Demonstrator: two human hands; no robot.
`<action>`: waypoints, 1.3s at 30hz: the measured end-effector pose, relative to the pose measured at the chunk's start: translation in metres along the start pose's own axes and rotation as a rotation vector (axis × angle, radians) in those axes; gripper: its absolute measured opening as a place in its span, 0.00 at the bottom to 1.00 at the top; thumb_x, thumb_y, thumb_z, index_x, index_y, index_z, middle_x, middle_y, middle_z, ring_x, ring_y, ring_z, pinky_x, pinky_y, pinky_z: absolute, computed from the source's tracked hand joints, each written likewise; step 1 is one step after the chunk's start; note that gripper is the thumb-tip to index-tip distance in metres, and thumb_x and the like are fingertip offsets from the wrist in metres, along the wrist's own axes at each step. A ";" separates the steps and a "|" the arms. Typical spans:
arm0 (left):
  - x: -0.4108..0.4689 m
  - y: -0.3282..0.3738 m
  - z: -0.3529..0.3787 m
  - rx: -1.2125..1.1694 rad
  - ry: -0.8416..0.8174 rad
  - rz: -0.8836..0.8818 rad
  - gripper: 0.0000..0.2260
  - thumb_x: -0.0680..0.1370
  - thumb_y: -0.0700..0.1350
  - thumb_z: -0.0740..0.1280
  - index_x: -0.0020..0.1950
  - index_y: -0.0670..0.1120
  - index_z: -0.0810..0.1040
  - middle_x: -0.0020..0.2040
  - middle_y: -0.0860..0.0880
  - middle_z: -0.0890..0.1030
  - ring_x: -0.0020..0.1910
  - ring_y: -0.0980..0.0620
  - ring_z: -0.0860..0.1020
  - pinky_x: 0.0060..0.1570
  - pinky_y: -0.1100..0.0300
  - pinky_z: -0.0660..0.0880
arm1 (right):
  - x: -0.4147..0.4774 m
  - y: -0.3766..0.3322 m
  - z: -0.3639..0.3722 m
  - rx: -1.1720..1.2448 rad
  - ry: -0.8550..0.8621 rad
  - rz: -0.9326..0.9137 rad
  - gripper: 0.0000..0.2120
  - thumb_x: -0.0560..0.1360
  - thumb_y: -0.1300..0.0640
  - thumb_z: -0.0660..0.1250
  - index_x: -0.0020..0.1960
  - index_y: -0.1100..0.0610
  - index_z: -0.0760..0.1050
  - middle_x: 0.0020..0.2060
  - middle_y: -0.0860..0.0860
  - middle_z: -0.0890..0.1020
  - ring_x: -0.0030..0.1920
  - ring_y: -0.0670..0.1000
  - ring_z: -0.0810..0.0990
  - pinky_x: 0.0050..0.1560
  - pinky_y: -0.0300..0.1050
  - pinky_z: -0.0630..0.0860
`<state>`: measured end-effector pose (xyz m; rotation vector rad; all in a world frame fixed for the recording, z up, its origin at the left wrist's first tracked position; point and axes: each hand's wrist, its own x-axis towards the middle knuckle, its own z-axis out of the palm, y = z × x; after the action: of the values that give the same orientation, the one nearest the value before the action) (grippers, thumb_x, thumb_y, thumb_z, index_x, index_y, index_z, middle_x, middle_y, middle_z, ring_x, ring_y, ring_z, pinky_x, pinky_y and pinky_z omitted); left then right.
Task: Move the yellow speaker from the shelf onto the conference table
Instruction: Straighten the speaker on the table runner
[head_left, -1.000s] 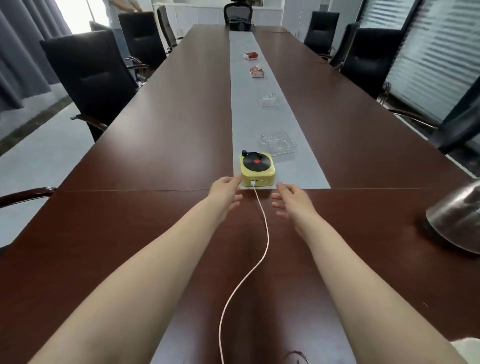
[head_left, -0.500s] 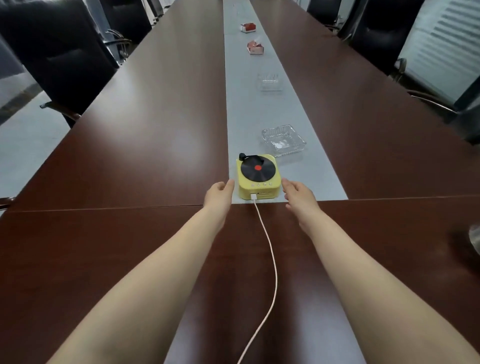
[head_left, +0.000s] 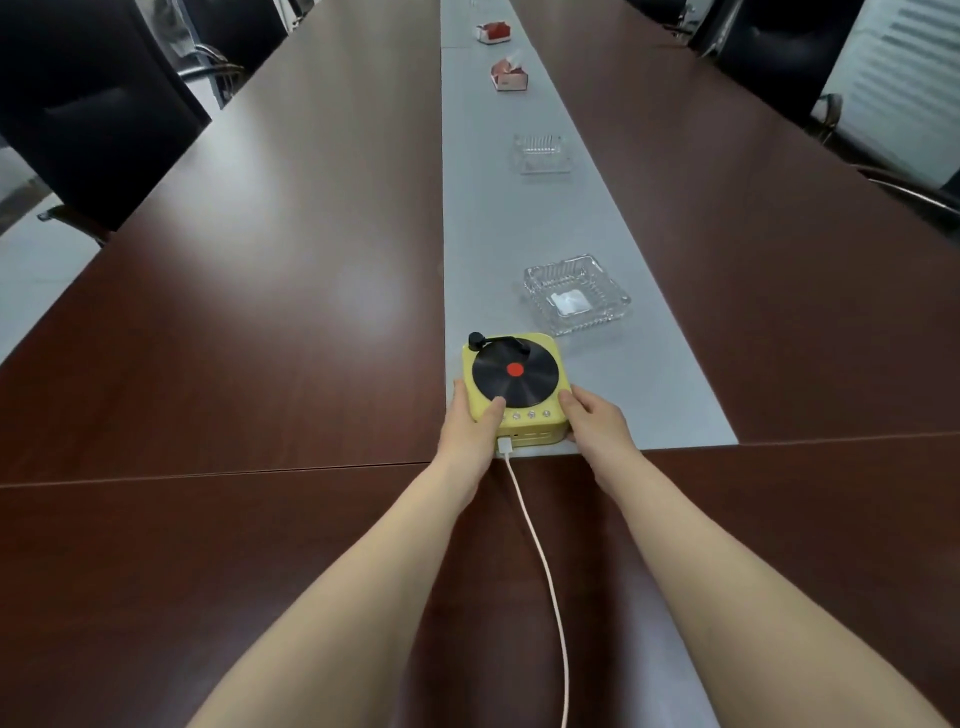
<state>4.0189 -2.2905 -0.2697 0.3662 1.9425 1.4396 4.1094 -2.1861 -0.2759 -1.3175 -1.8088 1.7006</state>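
The yellow speaker (head_left: 540, 423), shaped like a small record player with a black disc and red centre, sits on the grey centre strip of the conference table (head_left: 270, 312). My left hand (head_left: 470, 423) grips its left side, thumb lying on the top near the disc. My right hand (head_left: 592, 418) grips its right side, thumb on the top edge. A white cable (head_left: 545, 571) is plugged into the speaker's near face and runs back toward me between my forearms.
A glass ashtray (head_left: 576, 293) stands just beyond the speaker on the grey strip (head_left: 483, 234), a second ashtray (head_left: 540, 153) farther on, then two red-and-white boxes (head_left: 509, 75). Black office chairs (head_left: 78, 119) line both sides of the table.
My hands went from hovering short of the speaker to closing on its two sides. The view has moved closer and tilted down toward the speaker.
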 end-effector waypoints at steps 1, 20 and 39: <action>0.002 -0.004 0.001 -0.003 -0.005 0.005 0.31 0.80 0.49 0.61 0.78 0.50 0.48 0.73 0.52 0.64 0.72 0.52 0.63 0.66 0.59 0.63 | 0.002 0.003 0.000 0.033 0.002 -0.004 0.11 0.80 0.54 0.59 0.55 0.53 0.78 0.45 0.48 0.82 0.52 0.51 0.80 0.62 0.50 0.75; 0.009 -0.010 0.004 -0.193 0.045 -0.019 0.33 0.77 0.40 0.66 0.77 0.52 0.55 0.65 0.51 0.71 0.59 0.53 0.71 0.58 0.61 0.69 | 0.004 0.018 0.006 0.207 0.020 -0.090 0.08 0.80 0.55 0.59 0.51 0.51 0.77 0.41 0.44 0.82 0.44 0.44 0.79 0.48 0.36 0.74; 0.005 -0.016 0.004 -0.101 0.069 0.065 0.30 0.77 0.43 0.66 0.77 0.51 0.58 0.67 0.52 0.72 0.61 0.55 0.72 0.59 0.64 0.68 | 0.003 0.019 0.006 0.242 0.009 -0.107 0.09 0.81 0.55 0.58 0.51 0.52 0.77 0.41 0.44 0.82 0.43 0.42 0.80 0.39 0.25 0.75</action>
<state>4.0206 -2.2903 -0.2870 0.3399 1.9187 1.6048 4.1106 -2.1901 -0.2961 -1.1064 -1.5790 1.7866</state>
